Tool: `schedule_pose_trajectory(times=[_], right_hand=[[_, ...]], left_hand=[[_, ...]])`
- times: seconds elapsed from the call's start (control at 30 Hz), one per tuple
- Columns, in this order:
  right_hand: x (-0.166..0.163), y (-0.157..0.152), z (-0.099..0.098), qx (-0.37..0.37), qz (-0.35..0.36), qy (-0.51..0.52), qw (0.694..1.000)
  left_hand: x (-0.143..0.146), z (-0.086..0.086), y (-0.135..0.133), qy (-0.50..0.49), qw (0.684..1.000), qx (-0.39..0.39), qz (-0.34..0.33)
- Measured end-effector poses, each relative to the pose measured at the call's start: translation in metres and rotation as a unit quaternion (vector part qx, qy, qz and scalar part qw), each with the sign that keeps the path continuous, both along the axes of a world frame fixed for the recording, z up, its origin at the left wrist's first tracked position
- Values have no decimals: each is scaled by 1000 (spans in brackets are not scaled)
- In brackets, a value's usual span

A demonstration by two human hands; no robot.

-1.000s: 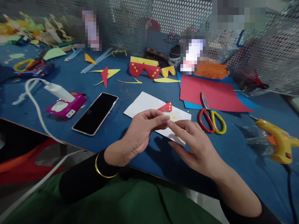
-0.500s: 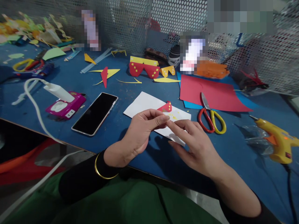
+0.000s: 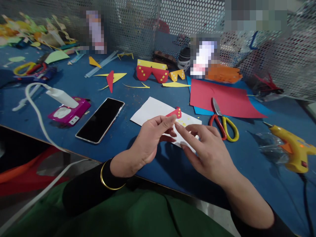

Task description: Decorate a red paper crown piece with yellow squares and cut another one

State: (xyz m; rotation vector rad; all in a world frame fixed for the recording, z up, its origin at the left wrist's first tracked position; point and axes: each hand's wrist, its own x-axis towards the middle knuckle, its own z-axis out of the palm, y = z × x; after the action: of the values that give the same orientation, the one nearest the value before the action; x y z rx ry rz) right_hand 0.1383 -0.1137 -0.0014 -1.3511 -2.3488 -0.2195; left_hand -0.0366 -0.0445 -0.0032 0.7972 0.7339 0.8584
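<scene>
Reference point: white sheet, lying on the blue table.

Item 1, left hand: I am seeing it reaching in over the sheet's near edge, wrist low, thumb lying along the forefinger, remaining fingers curling loosely beneath. Whether it is pinching anything, I am not able to tell. A gold bangle is circling the black cuff.

Item 2, right hand: half open, back turned up, over the sheet's near right corner. Its forefinger is pointing at the left thumb tip; contact I am not making out. Its thumb is hanging apart, lower down, with nothing showing in that gap.

Item 3, red paper piece, bearing yellow squares: resting above the sheet, partly hiding behind the left fingertips.

Item 4, yellow scraps: lying on the sheet.

Item 5, scissors: lying right of the sheet, blades over red paper.

Item 6, glue gun: lying farther right of the sheet.

Item 7, phone: lying left of the sheet.
</scene>
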Motion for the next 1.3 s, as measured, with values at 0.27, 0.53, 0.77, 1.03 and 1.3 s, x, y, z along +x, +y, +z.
schedule_pose_trajectory(times=[0.27,0.53,0.77,1.03,1.3], right_hand=[[11,-1,6,47,30,-1,998],[39,9,-7,-17,-233,215,948],[31,21,-29,-173,-199,254,931],[25,29,-39,-194,-202,265,923],[22,29,-36,-202,-197,259,924]], left_hand=[[0,2,0,57,998,15,-32],[-4,6,0,123,985,111,45],[-12,11,-8,290,902,225,-227],[-18,11,-1,285,925,181,-172],[-15,10,-9,290,908,186,-239]])
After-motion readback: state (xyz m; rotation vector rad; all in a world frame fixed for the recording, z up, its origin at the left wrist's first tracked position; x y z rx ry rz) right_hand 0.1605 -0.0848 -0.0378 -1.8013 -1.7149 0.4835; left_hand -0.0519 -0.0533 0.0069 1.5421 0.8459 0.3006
